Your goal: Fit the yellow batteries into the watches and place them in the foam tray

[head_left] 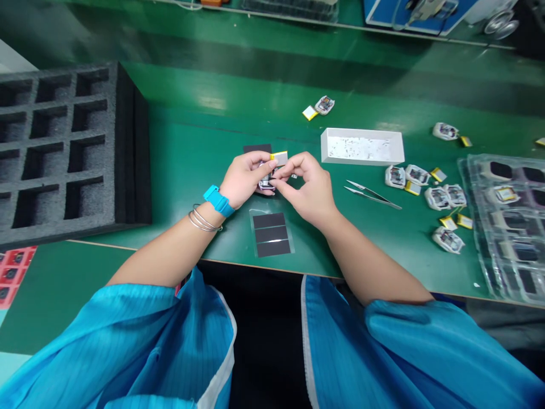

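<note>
My left hand (244, 177) is closed around a small device housing (265, 183) with its inner parts exposed. A silver battery with a yellow edge (280, 158) sticks up beside my left thumb, next to the housing. My right hand (306, 184) reaches in from the right, thumb and forefinger pinched at the housing's edge. Whatever is between those fingertips is too small to make out. Under the hands lies a dark pad (257, 149), mostly covered. Just below them is a clear sheet with black strips (272, 234).
A white box with tiny pieces (361, 159) and tweezers (373, 195) lie to the right. Several open housings with batteries (437, 199) are spread near clear plastic trays (489, 227). Another housing (325, 105) lies further back. Black foam trays (113, 170) are stacked at left.
</note>
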A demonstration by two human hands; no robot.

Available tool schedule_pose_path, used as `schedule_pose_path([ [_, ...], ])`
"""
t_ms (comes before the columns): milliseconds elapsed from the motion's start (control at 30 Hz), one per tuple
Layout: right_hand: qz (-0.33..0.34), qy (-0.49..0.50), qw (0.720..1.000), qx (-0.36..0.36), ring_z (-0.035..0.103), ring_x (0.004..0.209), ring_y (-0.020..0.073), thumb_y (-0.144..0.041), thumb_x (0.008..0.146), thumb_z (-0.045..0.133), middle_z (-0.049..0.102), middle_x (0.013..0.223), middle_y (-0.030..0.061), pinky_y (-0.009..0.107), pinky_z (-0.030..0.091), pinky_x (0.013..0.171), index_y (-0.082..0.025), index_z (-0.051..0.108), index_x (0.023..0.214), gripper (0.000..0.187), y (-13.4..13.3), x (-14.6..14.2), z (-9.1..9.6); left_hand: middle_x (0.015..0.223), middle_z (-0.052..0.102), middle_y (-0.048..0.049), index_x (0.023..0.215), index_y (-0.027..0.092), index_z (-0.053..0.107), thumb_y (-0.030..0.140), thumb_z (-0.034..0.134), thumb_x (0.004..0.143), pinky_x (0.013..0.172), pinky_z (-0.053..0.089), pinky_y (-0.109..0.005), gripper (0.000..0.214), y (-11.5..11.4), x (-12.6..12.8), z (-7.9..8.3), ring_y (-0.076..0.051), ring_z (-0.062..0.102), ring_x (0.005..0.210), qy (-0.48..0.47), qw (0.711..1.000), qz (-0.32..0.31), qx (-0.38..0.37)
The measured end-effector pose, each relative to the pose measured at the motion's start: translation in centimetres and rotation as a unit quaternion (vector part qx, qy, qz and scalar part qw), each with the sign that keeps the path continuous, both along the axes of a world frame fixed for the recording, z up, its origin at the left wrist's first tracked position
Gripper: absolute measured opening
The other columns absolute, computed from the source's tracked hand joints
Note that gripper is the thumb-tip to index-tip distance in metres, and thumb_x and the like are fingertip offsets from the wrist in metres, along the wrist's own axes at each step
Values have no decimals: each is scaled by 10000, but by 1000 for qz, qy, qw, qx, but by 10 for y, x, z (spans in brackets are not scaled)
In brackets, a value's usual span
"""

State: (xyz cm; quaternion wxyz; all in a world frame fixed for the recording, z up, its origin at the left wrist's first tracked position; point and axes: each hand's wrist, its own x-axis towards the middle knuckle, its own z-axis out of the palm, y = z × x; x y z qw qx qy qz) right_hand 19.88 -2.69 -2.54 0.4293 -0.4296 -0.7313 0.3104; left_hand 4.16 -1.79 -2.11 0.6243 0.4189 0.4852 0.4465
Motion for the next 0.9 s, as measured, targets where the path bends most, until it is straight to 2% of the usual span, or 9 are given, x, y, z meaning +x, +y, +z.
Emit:
schedule_pose_path([
  [200,-14,-115,983,143,618,829,209,-192,843,662,643,787,-12,472,472,991,-250,579,813,106,1,0,-7,665,646,29,866,164,650,314,767,816,502,566,-216,197,-1,0,-1,-105,632,538,-2,1000,5,-5],
  [367,-26,-135,975,173,600,987,269,-257,879,657,641,935,45,526,473,975,-247,635,888,26,2,1,-6,692,653,15,858,163,658,301,750,834,507,564,-234,168,-2,-1,0,-114,637,543,-6,1000,12,2],
  [467,-68,-98,982,149,585,1095,301,-364,805,764,623,1098,88,540,478,998,-233,644,1001,265,7,4,-7,732,686,-4,889,161,659,324,753,831,507,564,-240,197,-2,-2,0,-131,660,569,2,1000,9,1],
  [533,-81,-44,991,93,607,1072,276,-444,764,798,624,1131,86,491,523,955,-230,629,1071,410,13,6,-10,733,693,-9,914,161,662,341,752,830,510,566,-244,217,-2,-1,0,-147,680,589,8,1000,7,0],
  [567,-74,-12,996,52,628,1020,249,-478,771,785,640,1104,72,451,549,911,-231,627,1073,421,16,7,-12,730,694,-10,922,161,664,343,751,828,512,567,-245,222,-3,-1,0,-154,688,595,10,1000,6,-1],
  [633,-49,50,997,-33,657,880,193,-520,816,727,677,988,36,372,575,812,-226,640,1000,358,20,6,-16,749,707,-18,932,158,665,337,747,826,514,568,-246,224,-3,-1,1,-165,702,607,10,1000,0,-9],
  [700,-38,99,991,-84,662,771,160,-515,847,690,690,870,8,329,570,750,-217,649,893,305,22,5,-18,808,731,-37,950,152,668,325,726,833,536,579,-251,217,-3,-1,4,-169,717,640,1,1000,-15,-23],
  [800,-69,128,987,-74,666,727,151,-431,843,708,701,808,-8,318,556,742,-212,661,831,224,19,3,-13,866,746,-53,999,144,673,242,674,822,637,615,-284,203,-4,-2,8,-177,738,723,-39,997,-48,-54],
  [900,-98,102,989,-35,677,754,157,-347,843,708,719,813,-9,320,545,761,-214,675,817,138,14,2,-6,860,740,-34,1033,143,663,102,676,720,713,623,-293,316,-5,-2,9,-174,744,767,-73,992,-74,-68],
])
